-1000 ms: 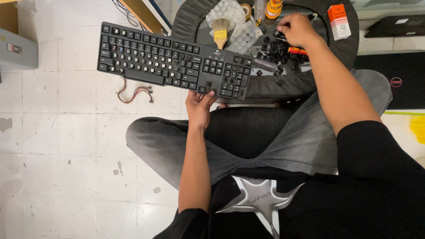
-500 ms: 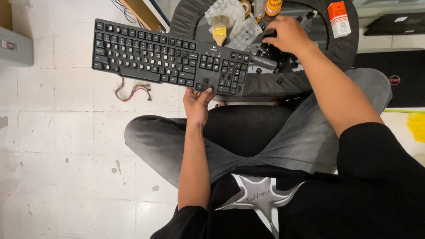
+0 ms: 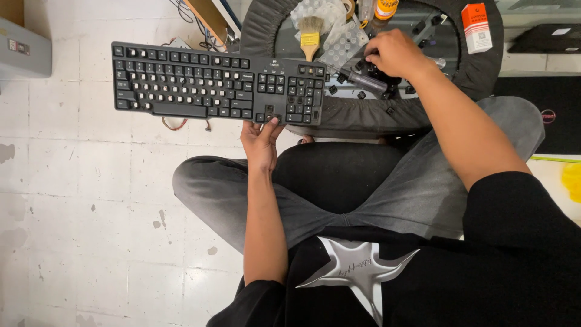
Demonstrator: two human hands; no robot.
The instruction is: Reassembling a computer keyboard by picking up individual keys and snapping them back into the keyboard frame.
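My left hand [image 3: 261,140] grips the near edge of a black keyboard [image 3: 218,89], holding it level above my crossed legs and the tiled floor. My right hand [image 3: 394,53] is shut on a black-handled tool [image 3: 365,81] inside a round black-rimmed tray [image 3: 363,118]. Loose black keycaps [image 3: 363,95] lie scattered in the tray around that hand. A yellow-handled paintbrush [image 3: 310,35] lies in the tray just beyond the keyboard's right end.
An orange and white box [image 3: 476,27] rests on the tray's far right rim. A clear blister sheet [image 3: 342,42] and an orange-capped bottle [image 3: 385,8] sit in the tray. A grey box [image 3: 23,49] stands far left; cables [image 3: 181,124] lie under the keyboard; black laptop [image 3: 541,37] at right.
My right hand has drawn back toward the tray's middle and taken hold of the black-handled tool. The keyboard has shifted slightly left in my left hand.
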